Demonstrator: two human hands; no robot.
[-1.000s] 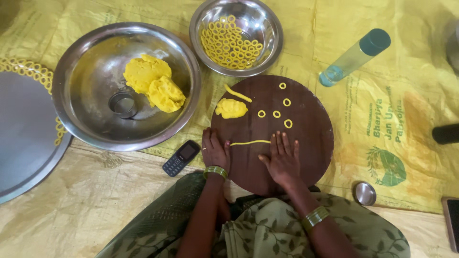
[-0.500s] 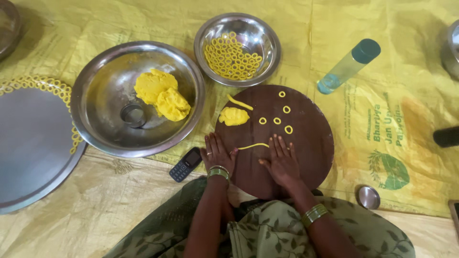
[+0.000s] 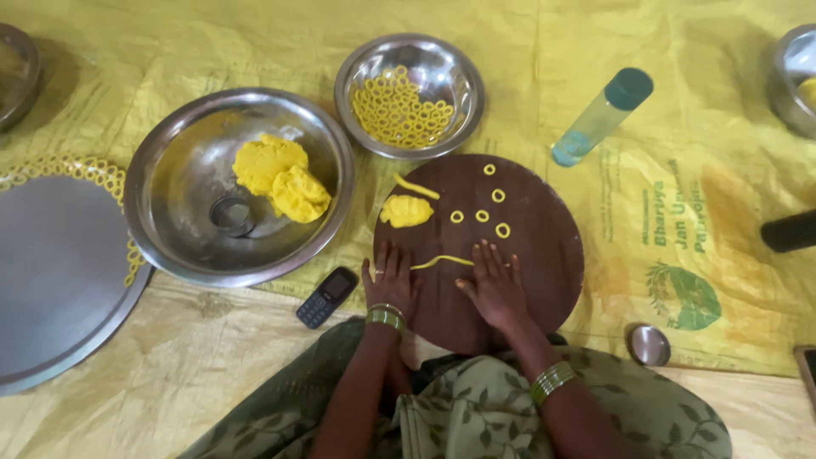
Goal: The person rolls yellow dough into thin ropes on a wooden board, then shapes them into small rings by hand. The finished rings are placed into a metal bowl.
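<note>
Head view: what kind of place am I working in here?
Likely a home floor set up for snack making: a yellow sheet spread as a work surface, steel bowls of dough and dough rings, and a round wooden board.

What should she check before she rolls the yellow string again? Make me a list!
1. Both palms on the round wooden board: ok, left hand and right hand lie flat on it.
2. Dough strand between the hands: ok, thin and in one piece.
3. Finished rings away from the strand: ok, they sit farther up the board.
4. Spare dough lump within reach: ok, on the board's left side.
5. Phone off the board: ok, beside it on the sheet.
6. Strand evenly thick: cannot tell.
</note>
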